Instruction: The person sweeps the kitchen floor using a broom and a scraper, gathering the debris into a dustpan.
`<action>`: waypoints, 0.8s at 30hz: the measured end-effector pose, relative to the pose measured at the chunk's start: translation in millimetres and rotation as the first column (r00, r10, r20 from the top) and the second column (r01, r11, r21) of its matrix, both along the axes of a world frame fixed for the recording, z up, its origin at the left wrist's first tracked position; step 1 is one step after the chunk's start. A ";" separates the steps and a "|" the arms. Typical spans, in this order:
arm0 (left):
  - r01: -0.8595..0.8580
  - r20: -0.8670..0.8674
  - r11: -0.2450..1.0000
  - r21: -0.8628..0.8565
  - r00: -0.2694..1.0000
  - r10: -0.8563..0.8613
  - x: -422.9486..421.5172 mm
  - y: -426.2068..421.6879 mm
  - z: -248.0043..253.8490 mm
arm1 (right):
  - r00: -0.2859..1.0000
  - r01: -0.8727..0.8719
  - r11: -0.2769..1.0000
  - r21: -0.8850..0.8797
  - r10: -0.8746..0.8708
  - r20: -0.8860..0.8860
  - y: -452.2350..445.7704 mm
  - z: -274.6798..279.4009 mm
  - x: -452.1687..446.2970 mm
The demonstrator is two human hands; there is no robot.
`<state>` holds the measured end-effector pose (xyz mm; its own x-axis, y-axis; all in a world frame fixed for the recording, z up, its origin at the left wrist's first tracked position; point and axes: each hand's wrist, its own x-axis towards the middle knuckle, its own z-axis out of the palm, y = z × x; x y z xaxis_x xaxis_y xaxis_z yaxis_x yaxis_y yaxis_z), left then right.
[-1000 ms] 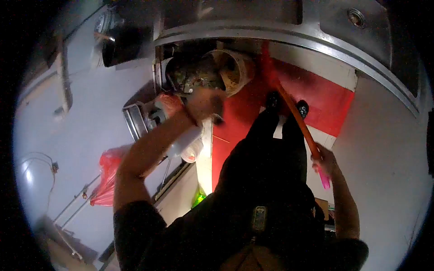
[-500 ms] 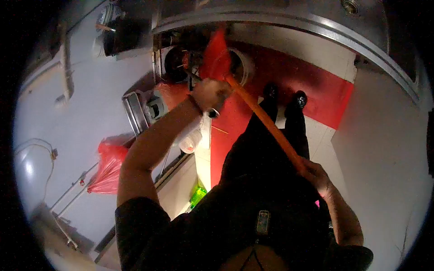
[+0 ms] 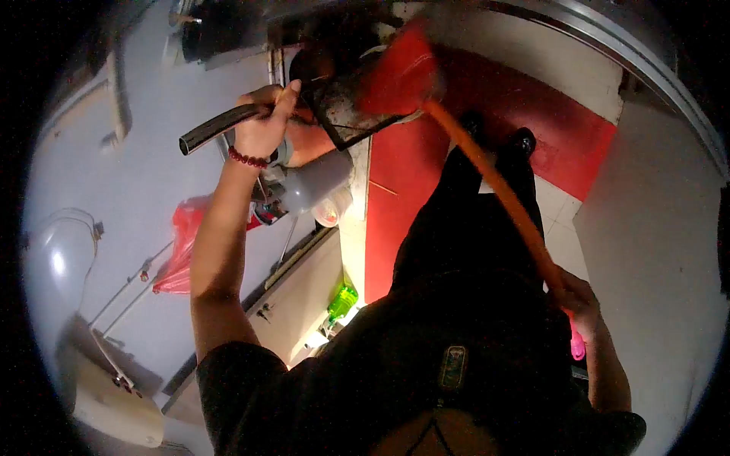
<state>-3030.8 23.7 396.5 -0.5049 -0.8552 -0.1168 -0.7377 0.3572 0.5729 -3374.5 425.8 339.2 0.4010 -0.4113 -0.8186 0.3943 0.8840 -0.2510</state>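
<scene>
My left hand (image 3: 266, 125), with a beaded bracelet at the wrist, is closed around the dark tubular handle (image 3: 220, 128) of what looks like a dustpan (image 3: 344, 110). The pan is dark-edged and tilted, with pale debris visible inside. In my right hand (image 3: 578, 301), near my hip, is the upper end of a long orange handle belonging to a broom (image 3: 494, 182). Its red, fan-shaped head (image 3: 403, 76) is blurred and overlaps the pan's right side; I cannot tell whether they touch.
A red mat (image 3: 399, 251) covers part of the tiled floor around my feet. To the left are a grey cylindrical container (image 3: 315, 182), a plastic tub (image 3: 331, 207), a red plastic bag (image 3: 181, 247) and a green bottle (image 3: 342, 302). A metal counter edge (image 3: 608, 45) curves across the upper right.
My left hand has moved left and up from beside the broom's lower handle, and the dustpan now shows clearly in it. The broom head has shifted right; my right hand moved slightly right and down.
</scene>
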 end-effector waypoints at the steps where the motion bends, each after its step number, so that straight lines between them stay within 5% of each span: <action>1: -0.010 0.002 1.000 0.002 1.000 0.010 -2.4 6.5 2.4 | 0.997 0.043 0.996 0.084 -0.049 0.063 -0.2 1.2 -0.4; 4: 0.020 -0.115 0.995 -0.095 0.993 -0.031 -9.5 24.0 10.7 | 0.998 -0.015 0.993 0.117 0.022 -0.066 3.8 -4.7 22.6; 7: -0.029 0.046 0.995 -0.097 0.998 0.034 12.6 10.6 9.4 | 0.970 0.233 0.970 -0.062 -0.228 0.080 10.5 -57.9 80.4; 11: -0.103 0.011 0.967 -0.233 0.994 0.109 6.5 19.3 21.2 | 0.981 0.019 0.986 -0.164 0.014 0.193 -40.3 -89.2 150.8; 16: -0.020 0.034 0.978 -0.206 0.999 0.027 47.5 11.1 25.2 | 0.873 -0.230 0.824 -0.518 -0.061 -0.484 -10.7 -110.8 180.9; 18: -0.139 0.022 0.978 -0.154 0.989 0.144 59.5 7.7 31.3 | 0.803 -0.341 0.845 -0.412 0.035 -0.594 -8.3 -70.2 172.7; 20: -0.071 -0.076 0.987 -0.145 0.995 0.061 68.8 5.0 29.6 | 0.959 -0.082 0.981 -0.177 0.030 -0.280 -16.1 -17.1 175.0; 24: 0.035 -0.145 0.990 -0.140 0.988 -0.056 79.8 3.4 26.2 | 0.976 0.126 0.992 -0.002 -0.124 -0.178 -36.7 -7.8 212.6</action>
<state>-2951.0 27.1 422.7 -0.5467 -0.8337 0.0780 -0.6295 0.4707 0.6182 -3161.9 389.1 331.4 0.1952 -0.4410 -0.8760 0.4517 0.8333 -0.3188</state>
